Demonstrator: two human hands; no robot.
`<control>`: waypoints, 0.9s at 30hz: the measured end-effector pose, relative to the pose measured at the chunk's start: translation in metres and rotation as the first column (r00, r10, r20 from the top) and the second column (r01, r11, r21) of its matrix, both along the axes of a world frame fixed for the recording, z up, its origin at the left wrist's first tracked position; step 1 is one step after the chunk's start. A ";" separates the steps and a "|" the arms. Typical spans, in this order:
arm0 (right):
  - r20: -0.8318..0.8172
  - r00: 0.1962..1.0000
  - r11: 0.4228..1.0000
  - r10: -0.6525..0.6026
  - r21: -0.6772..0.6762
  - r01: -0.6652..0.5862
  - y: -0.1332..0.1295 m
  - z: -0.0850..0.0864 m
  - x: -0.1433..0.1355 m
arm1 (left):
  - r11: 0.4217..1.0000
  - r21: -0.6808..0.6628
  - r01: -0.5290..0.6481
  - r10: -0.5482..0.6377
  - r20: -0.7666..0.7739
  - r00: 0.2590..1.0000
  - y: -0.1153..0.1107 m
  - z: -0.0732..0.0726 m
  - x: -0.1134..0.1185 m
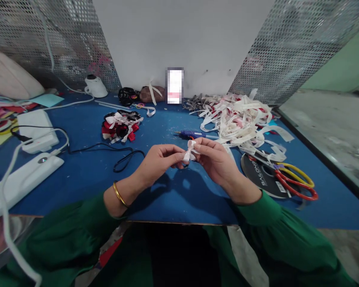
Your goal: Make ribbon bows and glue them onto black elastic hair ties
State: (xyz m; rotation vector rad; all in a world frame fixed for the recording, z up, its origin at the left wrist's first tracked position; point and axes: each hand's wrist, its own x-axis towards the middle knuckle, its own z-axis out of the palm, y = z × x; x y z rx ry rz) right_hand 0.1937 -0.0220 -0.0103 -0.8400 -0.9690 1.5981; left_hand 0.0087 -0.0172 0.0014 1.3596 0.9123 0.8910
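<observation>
Pinching a bow (190,152), left hand (159,162) and right hand (217,161) meet above the counter (86,179); blue tool (192,134) just beyond, ribbons (239,119) and scissors (281,177) at right, cord (119,148) at left.

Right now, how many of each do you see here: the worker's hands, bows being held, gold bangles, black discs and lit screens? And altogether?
Hands: 2 (left hand, right hand)
Held bow: 1
Gold bangle: 1
Black disc: 1
Lit screen: 1
Total: 6
</observation>
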 end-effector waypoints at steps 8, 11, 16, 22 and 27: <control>0.055 0.998 1.000 0.003 0.023 -0.004 0.000 -0.003 -0.003 | 0.999 0.002 -0.048 0.048 -0.003 0.999 0.000 -0.001 0.002; 0.132 0.987 0.994 -0.096 0.063 0.089 -0.002 -0.001 -0.005 | 0.986 0.067 -0.155 0.156 -0.010 0.988 0.000 -0.001 0.002; 0.250 0.966 0.991 -0.073 0.123 0.043 -0.006 0.001 -0.009 | 0.946 0.174 -0.273 0.283 -0.033 0.959 -0.001 -0.002 0.002; 0.281 0.954 0.990 -0.101 0.126 0.067 -0.006 -0.003 -0.013 | 0.932 0.258 -0.252 0.291 -0.121 0.949 -0.002 -0.003 0.002; 0.261 0.963 0.996 -0.066 0.079 0.047 -0.007 -0.006 -0.014 | 0.907 0.345 -0.243 0.333 -0.230 0.915 -0.002 -0.004 0.001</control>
